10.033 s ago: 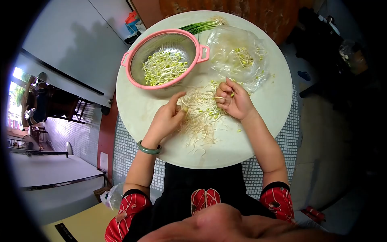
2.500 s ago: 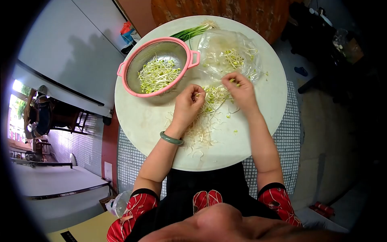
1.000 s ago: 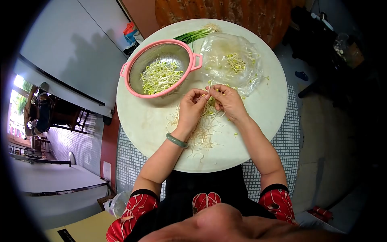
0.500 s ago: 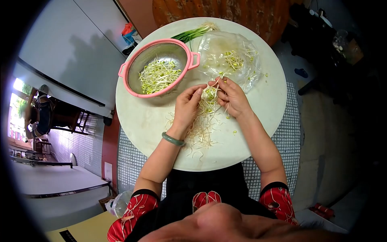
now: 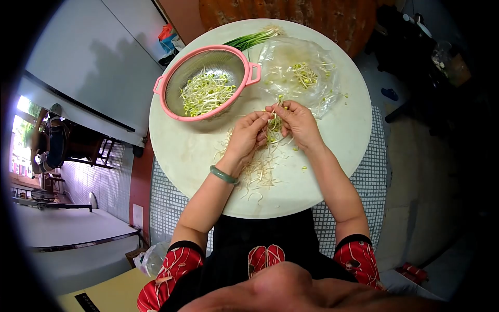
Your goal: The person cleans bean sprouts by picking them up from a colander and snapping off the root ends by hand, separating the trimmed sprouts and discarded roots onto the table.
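My left hand (image 5: 249, 134), with a green bangle at its wrist, is closed, its thumb and finger pinching the lower end of a bean sprout. My right hand (image 5: 300, 123) is closed on bean sprouts (image 5: 280, 99), whose yellow-green heads stick out above the fingertips. Both sets of fingertips nearly meet over the middle of the round table (image 5: 176, 169). Between and below them lie loose sprouts and a heap of thin, brownish root ends (image 5: 258, 169). A pink-rimmed colander (image 5: 165, 99) at the back left holds a pile of sprouts (image 5: 208, 93).
A clear plastic bag (image 5: 280, 60) with some sprouts lies at the back right of the table. Green onions (image 5: 249, 40) lie behind the colander. A person (image 5: 52, 143) sits at the far left. A blue slipper (image 5: 389, 94) is on the floor at the right.
My hands were apart 2.5 seconds ago, then came together over the sprouts. Since half a second ago my left hand has moved slightly right and its fingertips have come closer to my right hand's.
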`<state>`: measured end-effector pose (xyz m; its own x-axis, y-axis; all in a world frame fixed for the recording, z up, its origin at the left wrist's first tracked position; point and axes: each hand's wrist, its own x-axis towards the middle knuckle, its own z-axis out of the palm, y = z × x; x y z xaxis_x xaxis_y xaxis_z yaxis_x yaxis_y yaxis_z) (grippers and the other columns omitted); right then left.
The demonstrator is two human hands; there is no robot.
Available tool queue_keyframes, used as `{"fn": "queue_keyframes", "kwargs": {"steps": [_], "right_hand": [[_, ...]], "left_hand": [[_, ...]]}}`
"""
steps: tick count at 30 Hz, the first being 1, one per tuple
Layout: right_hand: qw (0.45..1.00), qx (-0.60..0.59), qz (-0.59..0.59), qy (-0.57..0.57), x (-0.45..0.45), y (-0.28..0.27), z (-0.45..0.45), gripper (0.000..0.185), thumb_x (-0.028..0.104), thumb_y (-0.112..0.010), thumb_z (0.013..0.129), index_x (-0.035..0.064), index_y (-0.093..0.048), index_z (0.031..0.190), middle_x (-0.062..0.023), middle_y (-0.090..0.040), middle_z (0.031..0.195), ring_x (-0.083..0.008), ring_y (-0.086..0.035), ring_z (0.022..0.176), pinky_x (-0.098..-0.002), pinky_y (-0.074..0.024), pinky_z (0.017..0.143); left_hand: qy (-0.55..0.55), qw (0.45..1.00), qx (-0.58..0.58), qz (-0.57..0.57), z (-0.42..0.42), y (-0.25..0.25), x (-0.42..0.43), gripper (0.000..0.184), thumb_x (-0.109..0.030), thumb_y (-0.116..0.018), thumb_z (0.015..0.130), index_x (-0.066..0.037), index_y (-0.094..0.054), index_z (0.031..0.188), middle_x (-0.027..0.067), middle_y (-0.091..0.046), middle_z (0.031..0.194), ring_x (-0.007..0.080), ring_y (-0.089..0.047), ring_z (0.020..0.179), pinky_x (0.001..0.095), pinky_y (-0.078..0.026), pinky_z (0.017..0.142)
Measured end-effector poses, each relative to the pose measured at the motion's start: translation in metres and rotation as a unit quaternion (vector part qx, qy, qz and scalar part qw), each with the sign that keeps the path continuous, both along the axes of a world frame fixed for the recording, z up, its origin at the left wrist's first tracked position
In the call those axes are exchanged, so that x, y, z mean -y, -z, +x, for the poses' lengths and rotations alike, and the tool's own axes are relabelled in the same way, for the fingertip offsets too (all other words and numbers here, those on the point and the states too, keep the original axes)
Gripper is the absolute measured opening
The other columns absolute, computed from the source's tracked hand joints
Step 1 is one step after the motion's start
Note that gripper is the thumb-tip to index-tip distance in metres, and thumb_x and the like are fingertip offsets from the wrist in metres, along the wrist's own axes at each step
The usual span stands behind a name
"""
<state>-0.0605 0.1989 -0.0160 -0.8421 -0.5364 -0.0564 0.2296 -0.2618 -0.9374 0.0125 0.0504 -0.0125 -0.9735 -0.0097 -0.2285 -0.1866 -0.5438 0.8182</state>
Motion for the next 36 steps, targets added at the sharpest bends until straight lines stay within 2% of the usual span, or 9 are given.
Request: {"fn": "queue_keyframes", "kwargs": {"steps": [5, 11, 15, 18, 21, 27, 32, 36], "right_hand": [[1.000, -0.013, 0.020, -0.004, 0.002, -0.003, 0.003, 0.021, 0.020, -0.063, 0.092, -0.0003, -0.063, 0.098, -0.0062, -0.069, 0.097, -0.0043, -0.052, 0.053, -0.0186, -0.0419, 0.043], [0.997, -0.042, 0.058, -0.003, 0.004, -0.003, 0.009, 0.017, 0.017, -0.064, 0.092, 0.0003, -0.063, 0.096, -0.0038, -0.066, 0.088, -0.0044, -0.049, 0.050, -0.0194, -0.0411, 0.042], [0.998, -0.060, 0.028, -0.004, 0.007, 0.000, 0.009, 0.017, 0.018, -0.061, 0.093, 0.0011, -0.060, 0.095, -0.0057, -0.067, 0.090, -0.0039, -0.047, 0.048, -0.0191, -0.0402, 0.042], [1.000, -0.012, -0.017, 0.023, 0.003, -0.007, 0.005, 0.018, 0.020, -0.058, 0.095, 0.0028, -0.056, 0.097, -0.0098, -0.068, 0.097, -0.0024, -0.041, 0.046, -0.0184, -0.0384, 0.042], [0.989, 0.089, -0.120, -0.002, -0.006, -0.006, -0.005, 0.019, 0.022, -0.057, 0.096, 0.0042, -0.054, 0.101, -0.0140, -0.066, 0.105, -0.0012, -0.035, 0.044, -0.0178, -0.0371, 0.042], [0.966, 0.186, -0.179, -0.028, -0.012, -0.009, -0.008, 0.016, 0.022, -0.057, 0.096, 0.0071, -0.053, 0.098, -0.0149, -0.063, 0.111, -0.0002, -0.029, 0.044, -0.0174, -0.0359, 0.042], [0.972, 0.174, -0.156, -0.034, -0.010, -0.010, -0.007, 0.017, 0.023, -0.055, 0.097, 0.0066, -0.052, 0.098, -0.0149, -0.063, 0.110, -0.0001, -0.029, 0.044, -0.0176, -0.0337, 0.040], [0.980, 0.140, -0.138, -0.024, -0.009, -0.011, -0.005, 0.019, 0.023, -0.054, 0.098, 0.0052, -0.051, 0.099, -0.0162, -0.063, 0.109, -0.0002, -0.030, 0.044, -0.0174, -0.0328, 0.039]], "left_hand": [[0.006, 1.000, 0.007, 0.020, -0.001, 0.002, 0.000, 0.016, -0.019, -0.056, 0.097, -0.004, -0.057, 0.104, -0.0062, -0.044, 0.069, 0.0026, -0.035, 0.053, 0.0177, -0.029, 0.047], [-0.006, 0.998, -0.005, -0.059, 0.001, 0.000, 0.000, 0.012, -0.016, -0.054, 0.097, -0.004, -0.056, 0.101, -0.0055, -0.042, 0.068, 0.0040, -0.035, 0.053, 0.0185, -0.030, 0.047], [-0.011, 1.000, -0.002, 0.012, 0.000, 0.000, 0.002, 0.009, -0.011, -0.053, 0.095, -0.004, -0.056, 0.100, -0.0043, -0.044, 0.069, 0.0038, -0.036, 0.053, 0.0190, -0.030, 0.046], [-0.005, 0.998, 0.010, 0.054, -0.002, 0.008, 0.006, 0.011, -0.010, -0.051, 0.094, -0.005, -0.057, 0.102, -0.0033, -0.046, 0.070, 0.0042, -0.037, 0.053, 0.0199, -0.030, 0.046], [0.009, 0.998, 0.024, 0.063, -0.004, 0.010, 0.009, 0.014, -0.012, -0.050, 0.095, -0.003, -0.057, 0.103, -0.0026, -0.047, 0.071, 0.0059, -0.038, 0.054, 0.0208, -0.032, 0.047], [0.039, 0.997, 0.038, 0.059, -0.002, 0.006, 0.001, 0.020, -0.016, -0.048, 0.097, 0.000, -0.058, 0.101, -0.0021, -0.048, 0.071, 0.0070, -0.039, 0.054, 0.0211, -0.033, 0.049], [0.082, 0.995, 0.033, 0.046, -0.002, 0.012, -0.003, 0.019, -0.016, -0.054, 0.095, 0.000, -0.059, 0.105, -0.0023, -0.049, 0.072, 0.0054, -0.038, 0.054, 0.0200, -0.032, 0.048], [0.077, 0.996, 0.041, 0.014, -0.001, 0.010, -0.005, 0.013, -0.013, -0.059, 0.094, -0.002, -0.060, 0.100, -0.0038, -0.049, 0.072, 0.0044, -0.037, 0.054, 0.0191, -0.030, 0.047]]}}
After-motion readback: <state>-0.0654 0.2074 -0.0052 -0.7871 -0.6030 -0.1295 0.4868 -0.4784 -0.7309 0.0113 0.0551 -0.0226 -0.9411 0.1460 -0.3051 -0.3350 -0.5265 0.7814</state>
